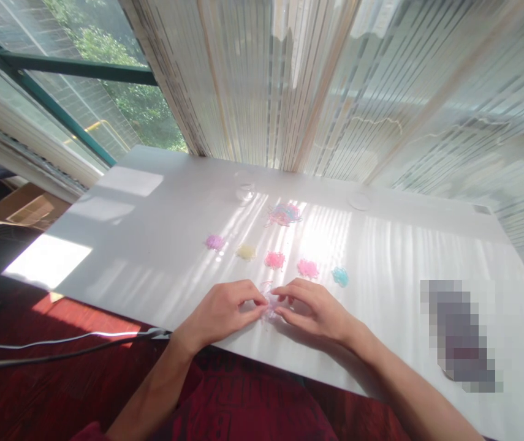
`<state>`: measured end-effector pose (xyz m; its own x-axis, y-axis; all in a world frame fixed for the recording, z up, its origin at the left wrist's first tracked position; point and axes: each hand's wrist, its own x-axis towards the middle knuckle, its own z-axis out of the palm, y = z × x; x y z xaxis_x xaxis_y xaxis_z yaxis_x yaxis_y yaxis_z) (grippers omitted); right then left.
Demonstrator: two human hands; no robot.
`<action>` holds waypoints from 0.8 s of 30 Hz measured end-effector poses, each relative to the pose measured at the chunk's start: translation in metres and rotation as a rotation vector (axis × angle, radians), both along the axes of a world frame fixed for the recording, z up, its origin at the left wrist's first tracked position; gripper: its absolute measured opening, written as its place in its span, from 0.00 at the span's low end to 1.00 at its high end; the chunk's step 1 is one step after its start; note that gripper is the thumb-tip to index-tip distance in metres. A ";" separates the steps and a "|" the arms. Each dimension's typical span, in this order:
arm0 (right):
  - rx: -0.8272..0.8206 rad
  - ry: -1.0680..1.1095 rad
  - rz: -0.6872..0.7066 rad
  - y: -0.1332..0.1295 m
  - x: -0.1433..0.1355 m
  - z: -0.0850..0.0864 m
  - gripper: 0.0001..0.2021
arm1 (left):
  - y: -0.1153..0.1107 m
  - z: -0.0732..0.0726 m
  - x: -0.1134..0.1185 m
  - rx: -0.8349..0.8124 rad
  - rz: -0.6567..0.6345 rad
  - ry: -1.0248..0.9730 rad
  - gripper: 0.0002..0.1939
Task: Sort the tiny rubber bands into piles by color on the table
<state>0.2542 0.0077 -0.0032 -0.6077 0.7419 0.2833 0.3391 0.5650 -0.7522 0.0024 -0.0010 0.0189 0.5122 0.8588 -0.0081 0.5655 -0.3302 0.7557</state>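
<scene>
My left hand (230, 309) reaches in from the left, its thumb and forefinger pinched together at the edge of a pale lilac pile (269, 304) of thin strands. What lies in the pinch is too small to make out. My right hand (313, 306) is on the pile's other side, thumb and forefinger apart around it. Beyond the hands lies a row of small piles that look like rubber bands: purple (214, 242), yellow (246, 252), red (274, 260), pink (307, 268) and blue (340, 276). A larger mixed-colour pile (284, 214) sits behind them.
The white table (160, 245) has bright sun stripes. A clear round container (245, 192) and a clear disc, perhaps a lid (359, 201), stand near its back edge. A pixelated dark object (461, 337) lies at right. Cables (105, 343) run to the front edge. Striped curtains (262, 86) hang behind.
</scene>
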 end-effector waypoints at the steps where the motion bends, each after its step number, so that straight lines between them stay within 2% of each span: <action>1: -0.014 0.011 -0.005 -0.001 -0.001 -0.001 0.10 | -0.001 0.001 0.002 0.004 -0.012 -0.005 0.05; 5: -0.033 0.019 -0.007 -0.002 -0.002 -0.003 0.07 | -0.002 0.001 0.010 0.043 -0.050 0.000 0.04; 10: -0.048 0.004 -0.003 -0.001 -0.001 0.000 0.07 | -0.004 0.001 0.012 0.110 -0.082 0.028 0.04; 18: -0.053 0.051 -0.028 0.001 0.002 0.005 0.06 | -0.003 0.000 0.006 0.082 -0.048 0.078 0.05; 24: -0.056 0.087 -0.087 0.005 0.002 0.007 0.06 | -0.004 -0.002 0.007 0.119 0.004 0.086 0.05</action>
<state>0.2563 0.0122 0.0040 -0.5149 0.8070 0.2892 0.3172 0.4927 -0.8103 0.0097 -0.0047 0.0173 0.5108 0.8582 0.0503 0.6279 -0.4124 0.6600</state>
